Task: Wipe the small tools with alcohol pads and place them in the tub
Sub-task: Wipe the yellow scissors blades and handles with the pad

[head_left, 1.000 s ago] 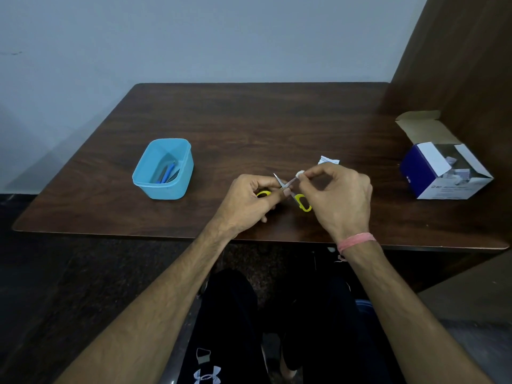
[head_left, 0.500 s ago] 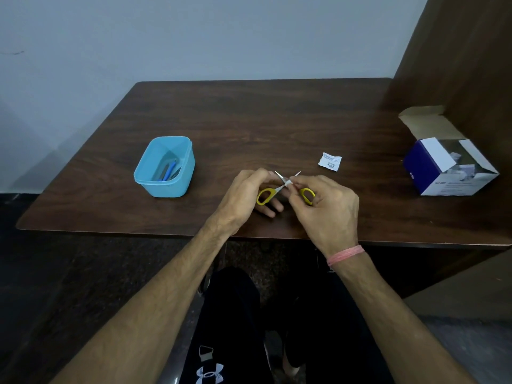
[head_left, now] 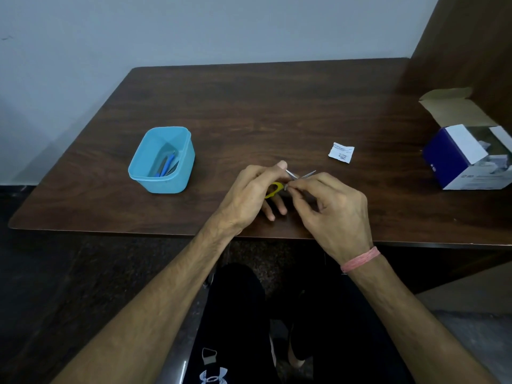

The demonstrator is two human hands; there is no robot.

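Head view: left hand (head_left: 249,195) holds open scissors (head_left: 297,177); right hand (head_left: 332,209) pinches their blade.

Table (head_left: 249,112) was dark wood-grain, looked like laminate, smooth with a dull satin sheen. Tub (head_left: 177,178) was light blue plastic, smooth, slightly translucent, semi-gloss; the tools inside (head_left: 167,164) looked like blue plastic, finish hard to tell. Scissors (head_left: 291,180) had bare metal blades, bright and reflective, and a yellow plastic handle loop, smooth. Torn sachet (head_left: 341,152) was white printed paper or foil-paper, creased, matt. Box (head_left: 457,159) was cardboard: printed blue-and-white outside with a slight sheen, raw brown matt on the inner flap. Wall (head_left: 194,29) was painted, flat matt. Wristband (head_left: 360,260) was pink thread or cloth, fibrous. Trousers (head_left: 235,328) were black matt fabric.
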